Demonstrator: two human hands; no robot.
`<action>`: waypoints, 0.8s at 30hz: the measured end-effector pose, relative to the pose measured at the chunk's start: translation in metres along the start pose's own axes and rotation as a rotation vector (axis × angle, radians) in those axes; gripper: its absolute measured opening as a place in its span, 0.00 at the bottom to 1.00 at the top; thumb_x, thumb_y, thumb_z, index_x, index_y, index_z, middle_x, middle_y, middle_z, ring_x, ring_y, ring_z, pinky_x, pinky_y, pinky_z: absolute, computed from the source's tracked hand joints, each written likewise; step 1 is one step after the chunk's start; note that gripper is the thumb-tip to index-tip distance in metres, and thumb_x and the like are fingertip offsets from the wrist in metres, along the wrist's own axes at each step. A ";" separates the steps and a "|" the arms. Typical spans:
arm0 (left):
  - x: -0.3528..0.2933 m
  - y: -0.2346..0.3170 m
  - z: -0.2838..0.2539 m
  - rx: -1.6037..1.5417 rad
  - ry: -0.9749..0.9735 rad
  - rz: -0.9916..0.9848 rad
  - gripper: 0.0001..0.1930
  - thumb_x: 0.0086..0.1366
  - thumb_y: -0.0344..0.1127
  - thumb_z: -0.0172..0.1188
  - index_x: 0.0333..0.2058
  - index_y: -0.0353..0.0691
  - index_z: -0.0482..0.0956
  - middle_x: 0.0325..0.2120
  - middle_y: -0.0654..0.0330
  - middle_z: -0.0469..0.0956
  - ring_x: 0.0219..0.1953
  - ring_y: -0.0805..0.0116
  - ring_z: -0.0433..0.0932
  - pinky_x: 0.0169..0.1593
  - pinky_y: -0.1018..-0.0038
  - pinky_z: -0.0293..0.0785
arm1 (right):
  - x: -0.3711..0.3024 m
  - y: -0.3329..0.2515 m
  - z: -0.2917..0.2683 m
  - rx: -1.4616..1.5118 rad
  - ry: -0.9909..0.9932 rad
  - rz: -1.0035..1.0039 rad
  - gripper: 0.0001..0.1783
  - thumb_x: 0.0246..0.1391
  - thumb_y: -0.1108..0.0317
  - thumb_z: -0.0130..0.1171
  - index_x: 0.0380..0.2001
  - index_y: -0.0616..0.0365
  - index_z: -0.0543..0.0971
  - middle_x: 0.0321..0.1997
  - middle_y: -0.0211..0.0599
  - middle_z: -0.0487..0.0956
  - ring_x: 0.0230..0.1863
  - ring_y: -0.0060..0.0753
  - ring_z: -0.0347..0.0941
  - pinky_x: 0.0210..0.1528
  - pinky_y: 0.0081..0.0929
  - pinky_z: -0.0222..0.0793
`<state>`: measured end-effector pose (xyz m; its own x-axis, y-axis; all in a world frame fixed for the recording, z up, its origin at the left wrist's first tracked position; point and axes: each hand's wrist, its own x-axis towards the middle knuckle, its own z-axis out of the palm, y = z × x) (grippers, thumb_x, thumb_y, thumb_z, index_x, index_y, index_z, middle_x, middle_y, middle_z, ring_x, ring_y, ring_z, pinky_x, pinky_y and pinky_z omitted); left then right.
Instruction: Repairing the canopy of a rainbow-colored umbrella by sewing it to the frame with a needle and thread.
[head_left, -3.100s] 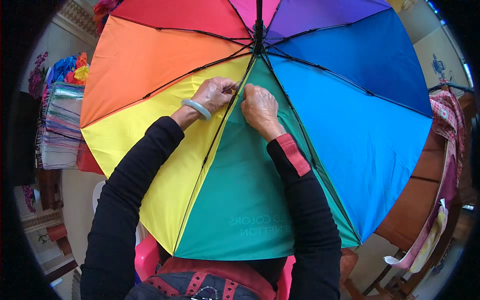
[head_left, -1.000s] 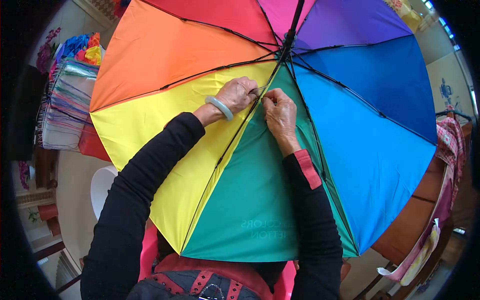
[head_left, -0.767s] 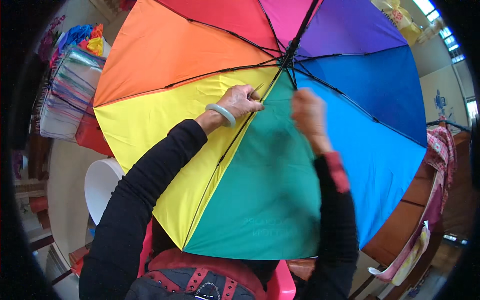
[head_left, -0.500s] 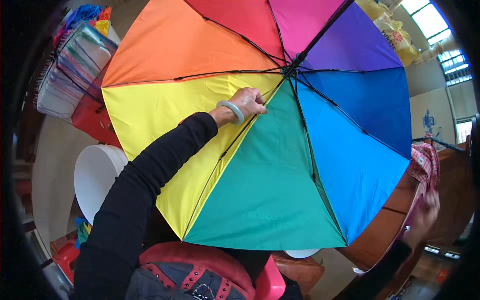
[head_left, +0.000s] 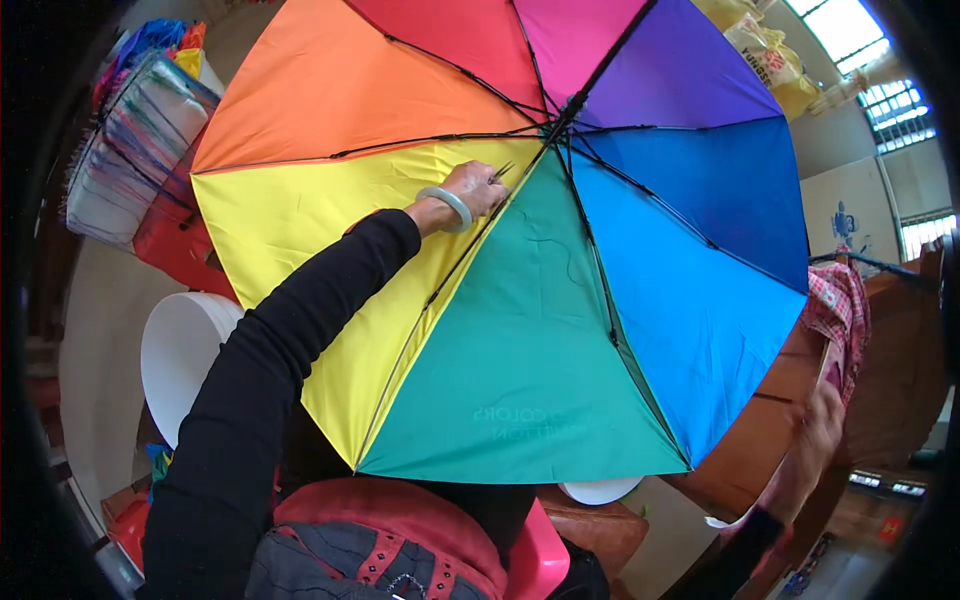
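The left hand (head_left: 474, 192) closes around a small, dark, pointed metal tool (head_left: 502, 173) above the yellow part of a rainbow-coloured fabric umbrella (head_left: 520, 350), which spreads open rightward, leaving broad room before its blue edge. Beyond that edge, the blurred right hand (head_left: 820, 428), grip unclear, is near a pink checked cloth (head_left: 840, 300).

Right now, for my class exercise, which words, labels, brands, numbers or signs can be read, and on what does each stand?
I won't copy wording, only place it.
Green umbrella panel: faint, reversed lettering near the lower edge.
Yellowish bag, upper right: dark print and a red mark.
Red patch, lower right: too blurred.
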<state>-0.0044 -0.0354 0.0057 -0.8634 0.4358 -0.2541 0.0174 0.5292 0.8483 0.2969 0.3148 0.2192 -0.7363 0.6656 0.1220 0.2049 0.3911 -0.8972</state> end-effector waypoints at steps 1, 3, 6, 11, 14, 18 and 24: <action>0.002 0.006 0.002 -0.017 -0.010 -0.015 0.11 0.51 0.37 0.53 0.25 0.34 0.73 0.17 0.58 0.73 0.21 0.69 0.72 0.28 0.74 0.68 | 0.009 -0.001 0.036 -0.143 -0.151 -0.019 0.07 0.50 0.67 0.50 0.31 0.57 0.73 0.24 0.26 0.67 0.24 0.16 0.63 0.25 0.15 0.60; 0.005 0.001 0.001 0.000 -0.019 -0.056 0.10 0.51 0.37 0.52 0.24 0.34 0.73 0.16 0.58 0.73 0.20 0.69 0.72 0.27 0.74 0.68 | 0.021 0.008 0.134 -0.320 -0.491 -0.088 0.05 0.47 0.69 0.51 0.25 0.58 0.72 0.18 0.30 0.67 0.20 0.23 0.64 0.21 0.22 0.59; 0.013 -0.009 -0.004 0.278 0.005 0.193 0.09 0.51 0.35 0.51 0.23 0.34 0.73 0.15 0.58 0.72 0.20 0.70 0.71 0.26 0.74 0.67 | 0.022 0.030 0.259 -0.289 -0.747 -0.363 0.05 0.47 0.71 0.50 0.21 0.60 0.70 0.15 0.28 0.65 0.16 0.17 0.58 0.16 0.20 0.57; 0.015 0.001 0.000 0.273 0.004 0.284 0.08 0.51 0.33 0.51 0.24 0.33 0.74 0.16 0.57 0.73 0.20 0.71 0.71 0.26 0.73 0.67 | 0.032 0.074 0.365 -0.458 -0.455 -0.458 0.05 0.41 0.70 0.50 0.22 0.59 0.73 0.23 0.47 0.74 0.25 0.49 0.71 0.26 0.40 0.65; 0.017 -0.003 -0.001 0.254 -0.002 0.269 0.08 0.51 0.32 0.51 0.26 0.33 0.75 0.18 0.57 0.74 0.21 0.72 0.71 0.27 0.74 0.68 | 0.027 0.075 0.382 -0.609 -0.402 -0.374 0.06 0.40 0.70 0.48 0.22 0.58 0.73 0.25 0.49 0.74 0.29 0.54 0.70 0.29 0.44 0.65; 0.016 -0.003 -0.004 0.259 -0.025 0.241 0.08 0.50 0.31 0.52 0.27 0.33 0.75 0.18 0.58 0.74 0.22 0.74 0.72 0.27 0.76 0.68 | 0.020 0.065 0.381 -0.624 -0.534 -0.317 0.06 0.42 0.70 0.48 0.23 0.60 0.72 0.27 0.51 0.74 0.30 0.55 0.71 0.32 0.45 0.67; 0.018 -0.002 -0.002 0.240 -0.030 0.208 0.08 0.49 0.31 0.54 0.26 0.34 0.76 0.23 0.52 0.76 0.27 0.61 0.75 0.32 0.70 0.70 | 0.018 0.061 0.375 -0.571 -0.569 -0.316 0.05 0.40 0.71 0.50 0.23 0.61 0.72 0.27 0.51 0.74 0.31 0.54 0.71 0.32 0.45 0.67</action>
<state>-0.0207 -0.0298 0.0003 -0.8136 0.5723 -0.1030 0.3139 0.5814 0.7506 0.0543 0.1121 0.0074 -0.9930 0.1119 -0.0383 0.1163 0.8649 -0.4882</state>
